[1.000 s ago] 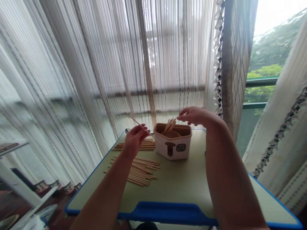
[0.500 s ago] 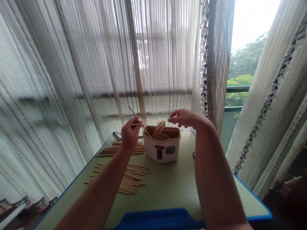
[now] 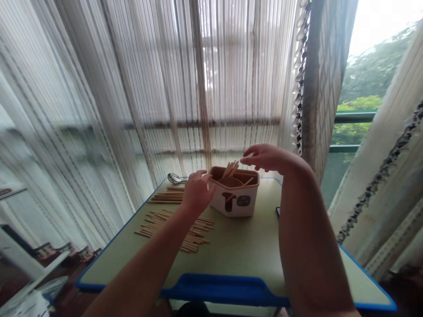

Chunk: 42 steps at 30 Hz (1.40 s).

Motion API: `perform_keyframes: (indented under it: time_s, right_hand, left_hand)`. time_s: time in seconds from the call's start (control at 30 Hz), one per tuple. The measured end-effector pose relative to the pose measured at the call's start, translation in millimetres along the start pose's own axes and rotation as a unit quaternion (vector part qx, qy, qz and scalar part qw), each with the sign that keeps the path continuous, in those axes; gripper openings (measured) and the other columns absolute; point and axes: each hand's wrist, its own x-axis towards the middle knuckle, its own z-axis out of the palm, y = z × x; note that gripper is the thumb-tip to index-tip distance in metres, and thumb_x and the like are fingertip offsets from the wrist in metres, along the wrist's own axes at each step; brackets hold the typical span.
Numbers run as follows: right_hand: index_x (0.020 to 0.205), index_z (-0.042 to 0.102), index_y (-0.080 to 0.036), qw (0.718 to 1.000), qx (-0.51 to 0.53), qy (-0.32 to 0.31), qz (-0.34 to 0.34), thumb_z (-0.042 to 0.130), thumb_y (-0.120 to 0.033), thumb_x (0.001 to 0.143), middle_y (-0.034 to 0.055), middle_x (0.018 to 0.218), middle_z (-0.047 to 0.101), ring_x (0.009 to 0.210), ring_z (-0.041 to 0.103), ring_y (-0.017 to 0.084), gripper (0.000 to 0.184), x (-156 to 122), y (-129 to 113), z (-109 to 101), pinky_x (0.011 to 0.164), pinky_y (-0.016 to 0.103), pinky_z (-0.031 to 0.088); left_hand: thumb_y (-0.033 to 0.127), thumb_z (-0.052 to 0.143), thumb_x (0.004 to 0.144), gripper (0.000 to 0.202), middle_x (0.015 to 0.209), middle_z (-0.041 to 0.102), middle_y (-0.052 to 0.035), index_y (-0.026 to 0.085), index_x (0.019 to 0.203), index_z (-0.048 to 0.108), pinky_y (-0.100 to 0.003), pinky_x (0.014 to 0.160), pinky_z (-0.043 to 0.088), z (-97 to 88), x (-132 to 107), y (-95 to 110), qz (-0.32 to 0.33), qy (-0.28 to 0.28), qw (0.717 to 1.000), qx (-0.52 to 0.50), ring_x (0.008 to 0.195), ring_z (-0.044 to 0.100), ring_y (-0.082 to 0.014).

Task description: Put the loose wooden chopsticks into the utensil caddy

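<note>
A white utensil holder (image 3: 220,202) with a brown rim stands on the table. Inside it a bundle of chopsticks (image 3: 230,169) leans up at the back, and a single chopstick (image 3: 248,181) slants towards the right rim. My left hand (image 3: 198,191) is at the holder's left side with its fingers apart and nothing in them; whether it touches the rim I cannot tell. Just behind the right of the holder hovers my right hand (image 3: 264,158), fingers loosely spread and empty, close to the bundle's tips. Loose wooden chopsticks (image 3: 194,240) lie under and beside my left forearm.
Darker chopsticks (image 3: 165,197) form a row farther back on the left. A slotted metal spoon (image 3: 174,178) lies near the far left edge. The green table (image 3: 231,255) has a blue rim. A dark phone-like object (image 3: 278,212) is partly covered by my right forearm. Curtains (image 3: 158,88) hang behind.
My left hand has let go of the chopstick it was holding, and that chopstick now rests in the holder. Its fingers have spread. The view has turned slightly left.
</note>
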Motion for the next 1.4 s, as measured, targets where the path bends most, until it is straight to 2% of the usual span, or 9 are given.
perform_keyframes:
  time_s: [0.23,0.37,0.53,0.7,0.83,0.97,1.2,1.3,1.4]
  right_hand:
    - [0.098,0.067,-0.019,0.986,-0.088,-0.142,0.022,0.069,-0.033,0.066,0.0057,0.074,0.068,0.062,0.063,0.018,0.035,7,-1,19,0.051,0.026,0.047]
    - [0.077,0.069,-0.018,0.980,-0.102,-0.172,0.019,0.063,-0.015,0.067,0.0028,0.061,0.066,0.056,0.062,0.014,0.012,10,-3,26,0.050,0.023,0.045]
    - [0.075,0.068,-0.016,0.997,-0.016,0.053,-0.053,0.057,-0.020,0.073,0.0029,0.057,0.064,0.050,0.058,0.013,0.011,5,-11,15,0.048,0.024,0.043]
    - [0.090,0.066,-0.017,0.907,0.091,0.401,-0.095,0.049,-0.036,0.081,0.0058,0.069,0.066,0.060,0.060,0.016,0.026,-10,-17,0,0.053,0.028,0.045]
    - [0.090,0.066,-0.019,0.865,0.075,0.487,-0.099,0.045,-0.042,0.084,0.0070,0.073,0.066,0.070,0.062,0.020,0.032,-20,-18,-5,0.059,0.032,0.046]
    - [0.084,0.066,-0.019,0.845,0.063,0.520,-0.105,0.038,-0.048,0.088,0.0091,0.075,0.066,0.075,0.062,0.021,0.040,-21,-17,-7,0.063,0.033,0.045]
    - [0.081,0.066,-0.020,0.859,0.034,0.498,-0.115,0.036,-0.049,0.089,0.0064,0.071,0.066,0.069,0.061,0.019,0.042,-8,-17,-2,0.061,0.031,0.043]
    - [0.081,0.066,-0.019,0.895,0.015,0.428,-0.120,0.038,-0.046,0.088,0.0059,0.070,0.066,0.067,0.061,0.018,0.039,2,-22,7,0.061,0.029,0.043]
    - [0.073,0.067,-0.017,0.945,-0.026,0.308,-0.109,0.045,-0.040,0.085,0.0051,0.065,0.065,0.063,0.060,0.016,0.034,13,-29,19,0.061,0.027,0.042]
  left_hand:
    - [0.022,0.053,0.079,0.024,0.101,0.060,-0.0090,0.015,0.102,0.056,-0.035,0.090,0.044,30.4,-20,-27,-0.028,0.116,0.988,-0.101,0.098,0.055,-0.0204]
    - [0.022,0.053,0.077,0.032,0.099,0.061,-0.0091,0.014,0.108,0.053,-0.034,0.084,0.046,46.8,-25,-48,-0.082,0.055,0.990,-0.099,0.090,0.058,-0.0201]
    - [0.022,0.052,0.077,0.027,0.093,0.063,-0.0061,0.016,0.104,0.055,-0.030,0.078,0.045,48.7,-28,-64,-0.140,0.013,0.986,-0.092,0.084,0.059,-0.0175]
    - [0.023,0.050,0.078,0.025,0.086,0.065,-0.0053,0.016,0.101,0.058,-0.027,0.071,0.043,49.3,-27,-70,-0.177,-0.015,0.981,-0.078,0.079,0.060,-0.0169]
    - [0.026,0.049,0.080,0.017,0.077,0.067,-0.0035,0.018,0.090,0.061,-0.026,0.067,0.041,48.2,-29,-66,-0.147,-0.040,0.986,-0.068,0.073,0.061,-0.0167]
    - [0.028,0.045,0.083,0.022,0.076,0.067,-0.0021,0.019,0.098,0.059,-0.025,0.068,0.041,42.8,-29,-61,-0.147,0.006,0.987,-0.066,0.070,0.061,-0.0150]
    - [0.034,0.045,0.082,0.024,0.080,0.068,-0.0055,0.020,0.082,0.063,-0.026,0.065,0.040,45.9,-25,-66,-0.138,-0.110,0.984,0.005,0.077,0.062,-0.0185]
    - [0.032,0.047,0.080,0.022,0.083,0.068,-0.0063,0.020,0.081,0.065,-0.026,0.068,0.040,45.8,-22,-69,-0.122,-0.166,0.978,0.022,0.081,0.062,-0.0188]
    - [0.029,0.044,0.081,0.024,0.084,0.069,-0.0068,0.020,0.082,0.066,-0.026,0.070,0.040,42.6,-20,-71,-0.107,-0.153,0.982,0.022,0.082,0.061,-0.0189]
